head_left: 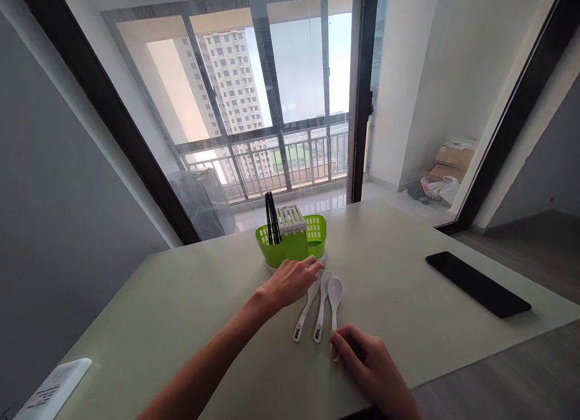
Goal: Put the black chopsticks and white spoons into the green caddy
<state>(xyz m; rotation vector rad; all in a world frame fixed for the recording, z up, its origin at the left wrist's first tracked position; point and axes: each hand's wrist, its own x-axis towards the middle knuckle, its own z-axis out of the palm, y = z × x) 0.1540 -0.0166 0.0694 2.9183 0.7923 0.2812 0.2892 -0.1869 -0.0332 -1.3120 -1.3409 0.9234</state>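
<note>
Three white spoons lie side by side on the table: a left spoon, a middle spoon and a right spoon. My right hand is closed, pinching the handle of the right spoon. My left hand reaches across the upper end of the left spoon, partly covering its bowl. Its fingers stretch toward the right, a little apart, with nothing visible in them. Just beyond stands a green utensil basket with a white slotted insert. Black chopsticks stand upright in its left compartment.
A long black object lies on the right of the pale table. At the near left edge is a white item with printing. Behind the table are a dark-framed glass door and, beyond it, cardboard boxes.
</note>
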